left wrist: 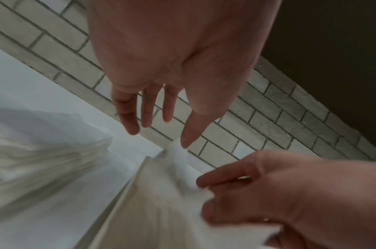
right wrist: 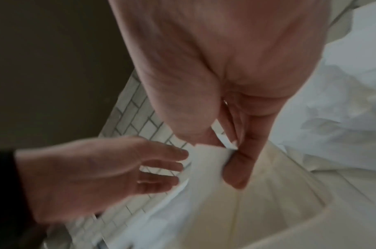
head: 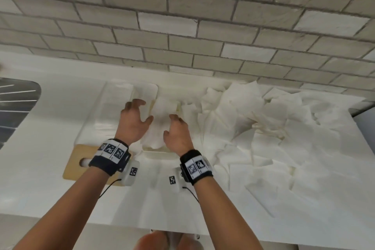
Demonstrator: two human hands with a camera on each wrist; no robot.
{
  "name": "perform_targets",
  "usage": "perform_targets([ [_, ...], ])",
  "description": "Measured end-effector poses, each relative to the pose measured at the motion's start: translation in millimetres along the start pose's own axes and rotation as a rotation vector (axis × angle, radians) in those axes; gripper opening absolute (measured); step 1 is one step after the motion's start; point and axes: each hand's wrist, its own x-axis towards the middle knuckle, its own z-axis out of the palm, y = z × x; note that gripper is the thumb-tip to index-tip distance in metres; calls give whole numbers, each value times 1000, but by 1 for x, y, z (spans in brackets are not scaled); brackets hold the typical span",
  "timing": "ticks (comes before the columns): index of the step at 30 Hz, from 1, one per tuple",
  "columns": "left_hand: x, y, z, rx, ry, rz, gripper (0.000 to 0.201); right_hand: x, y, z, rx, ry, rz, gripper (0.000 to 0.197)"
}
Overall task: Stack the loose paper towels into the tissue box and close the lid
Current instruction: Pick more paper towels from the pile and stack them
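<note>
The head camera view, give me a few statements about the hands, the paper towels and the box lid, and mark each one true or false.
1. The right hand pinches a white paper towel between thumb and fingers. True.
2. The left hand grips the wooden lid. False: its fingers are spread and hold nothing; the tan wooden lid with a slot lies on the white counter under the left wrist.
3. A heap of loose white paper towels lies to the right of both hands. True.
4. The lid is closed on the box. False: the white tissue box is open, with towels inside.
5. The wall behind is bare wood. False: it is a pale brick-pattern tiled wall.
</note>
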Motion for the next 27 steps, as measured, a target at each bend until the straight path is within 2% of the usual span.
perform_targets([
  [3,7,-17,-7,129,-164,68,22,8,-8,20,-232,-82,66,54],
  [5,9,-19,-6,222,-288,169,25,10,-10,28,-341,-82,60,44],
  [7,11,-18,1,359,-434,211,50,10,-14,30,-391,-70,39,39],
  [10,14,-14,20,652,-606,231,101,2,-20,24,-394,-34,-5,41],
  [12,13,-13,32,773,-683,235,114,-8,-18,13,-316,67,-65,43],
  [14,13,-15,40,826,-683,243,114,-21,-6,-8,-212,200,-122,44],
  [16,10,-16,40,847,-628,260,113,-37,19,-33,-138,245,-144,39],
  [18,5,-10,33,776,-573,247,108,-51,57,-58,-133,210,-125,34],
  [20,-4,0,23,621,-465,219,94,-67,101,-82,-215,132,-41,33],
  [23,-36,25,14,327,-199,321,60,-97,168,-108,-430,-82,106,55],
  [24,-50,36,15,199,-163,350,50,-105,187,-114,-506,-128,128,64],
  [25,-64,48,19,87,-177,363,43,-112,202,-118,-580,-146,141,66],
  [27,-89,72,34,-43,-255,376,39,-118,223,-123,-675,-104,129,46],
])
